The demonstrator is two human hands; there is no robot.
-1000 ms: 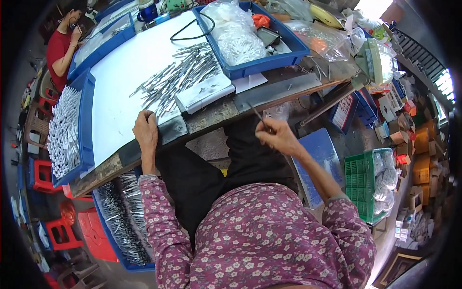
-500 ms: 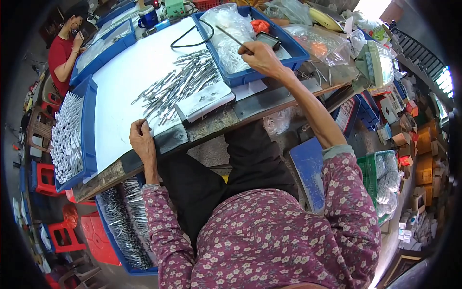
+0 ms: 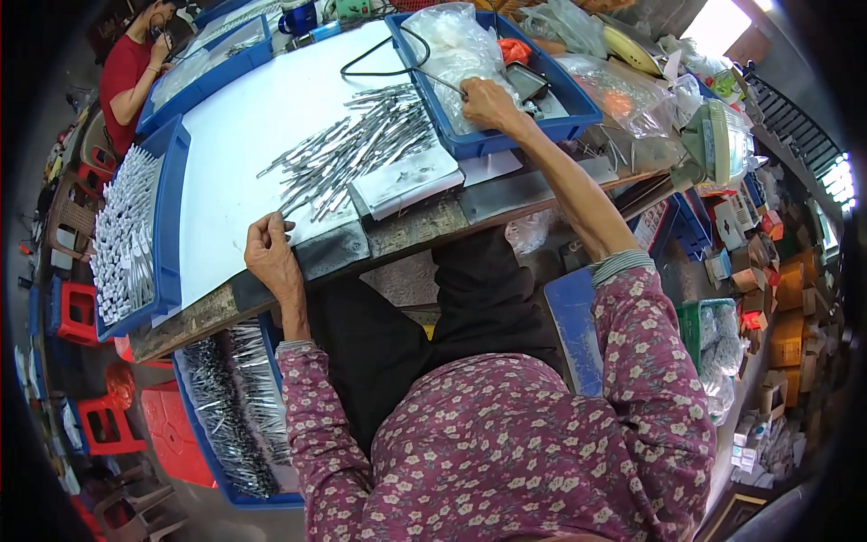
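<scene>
My right hand point(image 3: 492, 105) is closed around a thin dark rod point(image 3: 441, 82), held over the near end of a blue tray point(image 3: 470, 144). Clear plastic bags point(image 3: 442, 50) and a small dark metal dish point(image 3: 526, 81) sit in that tray. At the table's front edge, my left hand point(image 3: 274, 257) has thumb and fingers pinched together; whatever may be between them is too small to make out. A loose heap of thin silvery metal strips point(image 3: 361, 144) lies between my hands on a white sheet point(image 3: 226, 190). Beside the heap is a pale flat block point(image 3: 408, 183).
A blue tray point(image 3: 167, 226) of white-ended sticks point(image 3: 126, 235) stands at the left. A black cable point(image 3: 384, 70) loops by the bag tray. At right is a lamp point(image 3: 722, 143). Below the table sits another filled blue tray point(image 3: 271, 499). A person in red point(image 3: 126, 77) works far left.
My right hand has lowered slightly toward the tray, and the rod now lies flatter, its tip lower. My left hand keeps its pinch by the table edge. The whole view has shifted a little.
</scene>
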